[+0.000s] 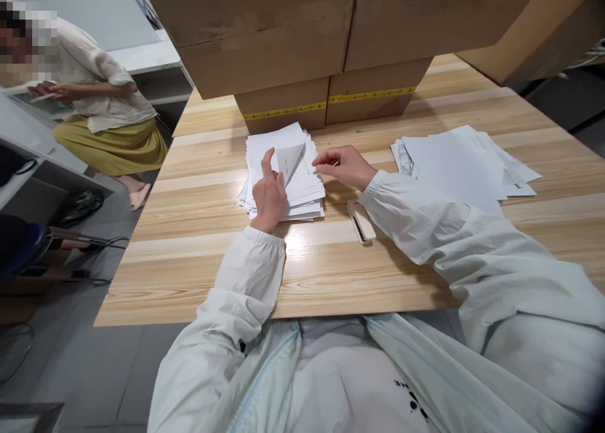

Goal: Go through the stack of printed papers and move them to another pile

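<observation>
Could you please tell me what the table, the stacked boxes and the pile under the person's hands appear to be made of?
The table looks like pale wood or wood-look laminate: long grain stripes with a soft sheen. The boxes look like brown corrugated cardboard, matte, with yellow tape on the lower ones. The pile under the left hand looks like thin white paper; one sheet is folded to a point.
</observation>
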`<action>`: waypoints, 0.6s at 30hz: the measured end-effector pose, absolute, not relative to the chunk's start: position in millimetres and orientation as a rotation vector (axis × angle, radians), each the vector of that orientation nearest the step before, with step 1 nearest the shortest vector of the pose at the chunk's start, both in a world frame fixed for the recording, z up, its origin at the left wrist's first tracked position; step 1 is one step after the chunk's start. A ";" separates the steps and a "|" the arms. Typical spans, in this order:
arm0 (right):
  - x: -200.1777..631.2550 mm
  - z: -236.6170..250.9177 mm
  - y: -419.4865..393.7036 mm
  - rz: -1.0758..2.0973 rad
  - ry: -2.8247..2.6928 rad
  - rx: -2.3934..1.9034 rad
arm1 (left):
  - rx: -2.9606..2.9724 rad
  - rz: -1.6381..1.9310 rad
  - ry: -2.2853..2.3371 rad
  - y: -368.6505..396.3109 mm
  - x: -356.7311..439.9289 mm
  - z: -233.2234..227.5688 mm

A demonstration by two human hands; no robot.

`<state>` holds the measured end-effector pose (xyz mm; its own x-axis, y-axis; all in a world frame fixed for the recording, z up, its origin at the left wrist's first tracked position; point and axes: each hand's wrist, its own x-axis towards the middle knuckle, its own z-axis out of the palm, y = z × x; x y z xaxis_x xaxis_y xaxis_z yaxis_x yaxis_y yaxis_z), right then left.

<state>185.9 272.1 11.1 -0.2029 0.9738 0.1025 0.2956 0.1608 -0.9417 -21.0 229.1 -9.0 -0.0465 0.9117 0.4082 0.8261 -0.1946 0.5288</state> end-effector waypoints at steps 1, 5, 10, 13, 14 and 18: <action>184.7 12.2 273.7 1.069 -1.670 -1.225 | 2.075 1.064 1.913 228.7 -21.0 -9.0; 186.1 12.1 278.5 1.004 -1.903 -1.203 | 2.065 1.067 1.881 225.7 -20.3 -10.1; 190.1 8.7 279.5 0.913 -2.015 -1.145 | 2.113 1.058 1.863 225.8 -19.5 -12.4; 185.7 10.3 279.9 0.972 -1.974 -1.113 | 2.118 1.013 1.860 228.2 -19.9 -12.1; 183.6 11.3 279.8 1.005 -1.955 -1.104 | 2.120 1.007 1.847 229.0 -20.3 -12.1; 175.8 13.5 277.8 1.105 -1.910 -1.080 | 2.125 1.023 1.808 230.9 -22.3 -13.1</action>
